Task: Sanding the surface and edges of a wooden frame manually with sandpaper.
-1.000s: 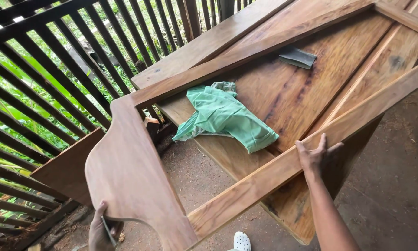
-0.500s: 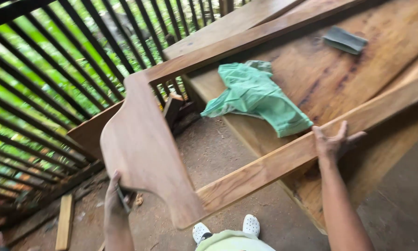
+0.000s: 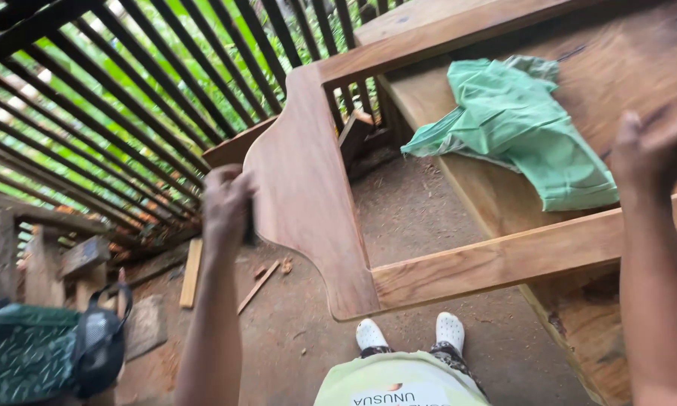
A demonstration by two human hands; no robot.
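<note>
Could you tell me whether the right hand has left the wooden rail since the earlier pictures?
Yes. The right hand has lifted off the rail it rested on, now raised above it beside the green cloth.

Right hand (image 3: 654, 143) motion-blurred, grip unclear.

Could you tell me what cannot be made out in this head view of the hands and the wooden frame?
- Left hand: motion-blurred at the edge of the curved panel; whether it holds something is unclear.
- Right hand: blurred, fingertips smeared; its contact with the rail is unclear.
- Frame: its far end is cut off by the top and right picture edges.
- Board under the green cloth: covered there.
</note>
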